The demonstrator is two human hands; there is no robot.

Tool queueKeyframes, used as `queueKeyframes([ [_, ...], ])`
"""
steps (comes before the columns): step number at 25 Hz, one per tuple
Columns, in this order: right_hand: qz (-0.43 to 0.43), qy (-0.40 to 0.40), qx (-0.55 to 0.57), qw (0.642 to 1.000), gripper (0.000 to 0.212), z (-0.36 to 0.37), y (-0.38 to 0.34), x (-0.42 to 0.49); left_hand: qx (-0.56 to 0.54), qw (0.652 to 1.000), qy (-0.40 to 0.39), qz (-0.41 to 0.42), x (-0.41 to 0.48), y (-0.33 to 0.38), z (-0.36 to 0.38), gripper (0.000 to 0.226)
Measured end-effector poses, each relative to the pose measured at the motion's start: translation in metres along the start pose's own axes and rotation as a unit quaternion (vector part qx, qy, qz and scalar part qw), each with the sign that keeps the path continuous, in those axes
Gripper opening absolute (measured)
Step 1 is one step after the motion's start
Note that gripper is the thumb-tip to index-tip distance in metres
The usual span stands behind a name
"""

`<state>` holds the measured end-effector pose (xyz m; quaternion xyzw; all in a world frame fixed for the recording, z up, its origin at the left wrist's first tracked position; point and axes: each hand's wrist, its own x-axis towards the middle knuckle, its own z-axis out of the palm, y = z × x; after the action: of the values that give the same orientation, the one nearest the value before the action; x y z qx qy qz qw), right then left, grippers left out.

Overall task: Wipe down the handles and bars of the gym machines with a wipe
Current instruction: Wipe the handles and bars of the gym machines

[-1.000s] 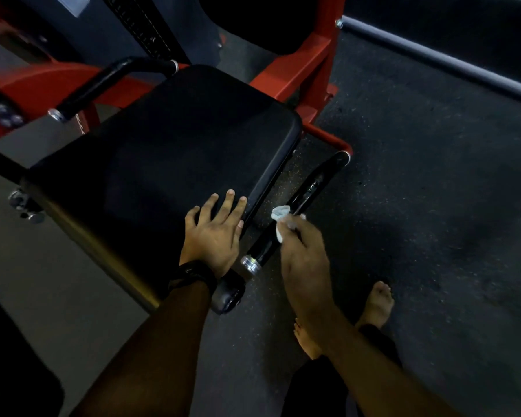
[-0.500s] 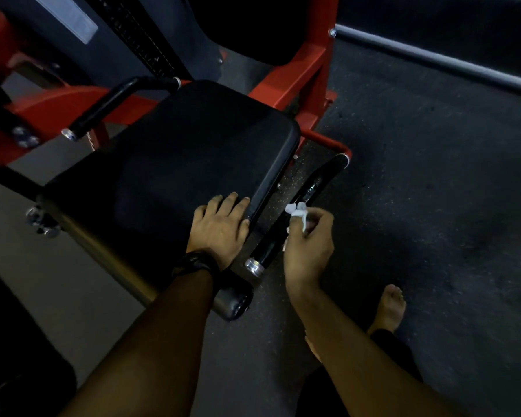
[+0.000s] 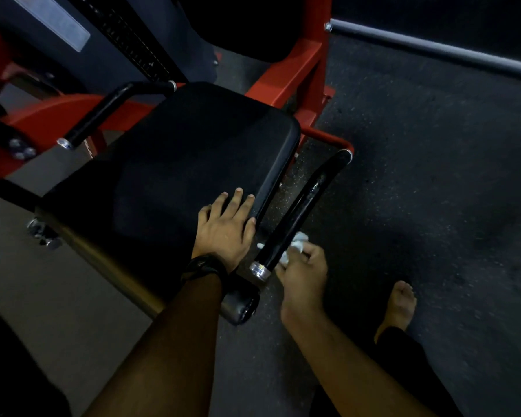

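Right hand [image 3: 303, 275] has slid down the handle [image 3: 301, 212] toward its cap | step: wiping, fingers pinching wipe [image 3: 297, 246] against handle; left hand [image 3: 223, 230] flat on seat [image 3: 178, 164] | next: likely reach across to far handle [image 3: 97, 115].

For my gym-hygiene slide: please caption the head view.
Right hand presses a white wipe against the black handle near its chrome end; left hand rests flat on the seat pad.

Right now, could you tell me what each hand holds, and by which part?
The right hand pinches the crumpled white wipe against the black handle, near its metal cap. The left hand rests flat on the seat, holding nothing.
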<state>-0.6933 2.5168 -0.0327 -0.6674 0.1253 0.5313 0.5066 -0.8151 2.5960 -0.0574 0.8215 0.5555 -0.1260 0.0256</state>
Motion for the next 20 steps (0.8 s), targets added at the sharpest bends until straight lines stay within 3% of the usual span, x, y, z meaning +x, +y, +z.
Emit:
queueKeyframes([
  [8, 0.014, -0.012, 0.031, 0.999, 0.01, -0.003, -0.022, 0.012, 0.011, 1.0, -0.001, -0.004, 0.001, -0.001, 0.003, 0.05],
  [15, -0.125, 0.009, -0.028, 0.992, 0.014, -0.004, -0.007, 0.014, 0.007, 1.0, 0.011, -0.005, 0.0, 0.0, 0.002, 0.05],
  [17, -0.255, 0.004, -0.179, 0.95, 0.015, -0.008, -0.005, 0.018, 0.012, 1.0, 0.016, -0.003, 0.0, 0.001, 0.001, 0.051],
  [20, -0.448, -0.112, -0.349, 0.816, 0.026, -0.025, 0.01, 0.016, 0.013, 1.0, 0.018, -0.005, 0.001, 0.0, 0.002, 0.048],
])
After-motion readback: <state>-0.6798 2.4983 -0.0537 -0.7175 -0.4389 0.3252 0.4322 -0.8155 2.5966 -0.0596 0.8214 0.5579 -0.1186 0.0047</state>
